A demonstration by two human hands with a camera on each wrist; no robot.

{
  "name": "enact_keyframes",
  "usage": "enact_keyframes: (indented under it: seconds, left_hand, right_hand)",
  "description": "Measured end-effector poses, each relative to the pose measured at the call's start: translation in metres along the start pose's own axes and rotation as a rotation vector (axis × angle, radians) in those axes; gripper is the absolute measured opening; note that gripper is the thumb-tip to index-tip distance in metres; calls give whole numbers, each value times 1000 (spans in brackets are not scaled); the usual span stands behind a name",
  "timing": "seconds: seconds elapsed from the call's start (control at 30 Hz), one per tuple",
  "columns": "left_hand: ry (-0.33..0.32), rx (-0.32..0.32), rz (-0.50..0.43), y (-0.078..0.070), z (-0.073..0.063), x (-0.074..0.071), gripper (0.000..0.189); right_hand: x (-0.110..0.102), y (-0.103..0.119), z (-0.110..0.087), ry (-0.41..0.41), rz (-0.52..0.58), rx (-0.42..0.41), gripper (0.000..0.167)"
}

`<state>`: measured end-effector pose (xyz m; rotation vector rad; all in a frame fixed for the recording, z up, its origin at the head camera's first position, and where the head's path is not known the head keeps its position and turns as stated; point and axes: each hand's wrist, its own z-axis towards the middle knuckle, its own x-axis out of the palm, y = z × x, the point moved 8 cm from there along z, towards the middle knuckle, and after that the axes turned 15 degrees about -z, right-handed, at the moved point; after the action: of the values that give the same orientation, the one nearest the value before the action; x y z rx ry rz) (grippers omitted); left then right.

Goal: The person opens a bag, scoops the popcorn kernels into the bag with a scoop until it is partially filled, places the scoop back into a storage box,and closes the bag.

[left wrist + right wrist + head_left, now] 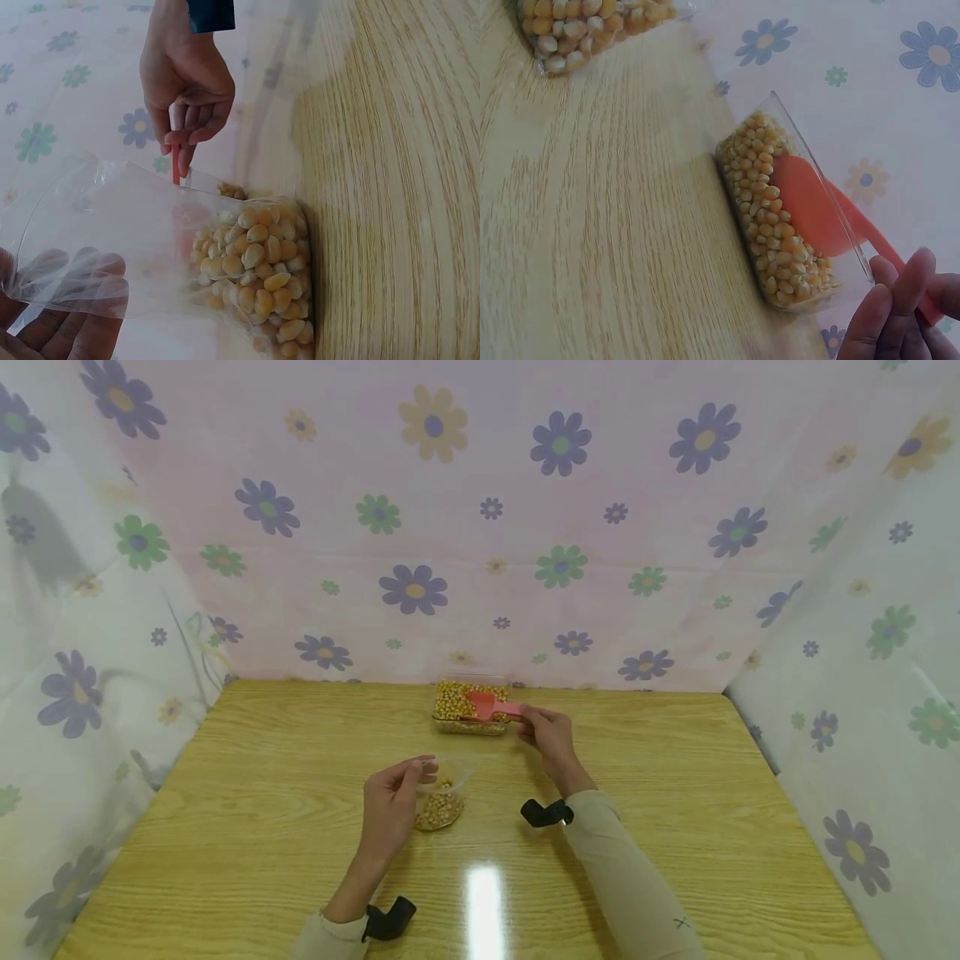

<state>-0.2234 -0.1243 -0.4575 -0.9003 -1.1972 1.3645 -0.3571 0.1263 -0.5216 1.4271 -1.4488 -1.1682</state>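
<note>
1. The clear bag [139, 202] is pinched by its upper edge in the left hand [392, 793], likely so it is held upright above the corn kernels [262, 262] on the table [247, 818]
2. The red scoop [483, 705] is gripped by its handle in the right hand [551, 737], so its bowl can be dipped among kernels
3. The clear container [472, 727] is set beyond the bag, presumably within easy reach

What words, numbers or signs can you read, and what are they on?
No words, numbers or labels are readable on the bag, the container or the red scoop.
Right sleeve: a dark cross-shaped mark, too small to tell if it's a letter.
</note>
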Motion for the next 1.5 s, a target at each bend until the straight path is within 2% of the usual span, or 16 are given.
enact_keyframes:
  seconds: [0.27,0.4,0.57,0.87,1.1,1.27,1.37,1.5]
  left_hand:
    - [-9,2,11,0,0,-2,30]
    - [-7,7,4,0,-2,-2,30]
    - [4,2,-9,0,-3,-2,32]
    - [-8,3,-1,2,-4,-3,30]
    - [-8,0,-4,3,-4,-3,30]
    - [-11,-2,-14,3,-4,-3,29]
    - [-9,1,-22,3,-4,-3,30]
    - [-8,8,-28,2,-3,-3,30]
  right_hand:
    - [0,-7,0,-20,27,64,36]
    - [2,-11,-1,-12,91,84,34]
    - [4,-15,-7,36,196,76,29]
    - [5,-29,-13,121,318,117,27]
    - [9,-29,-16,190,449,94,19]
    - [12,-26,-22,221,537,99,24]
    - [13,-23,-25,239,562,94,27]
    - [13,-20,-30,245,541,79,29]
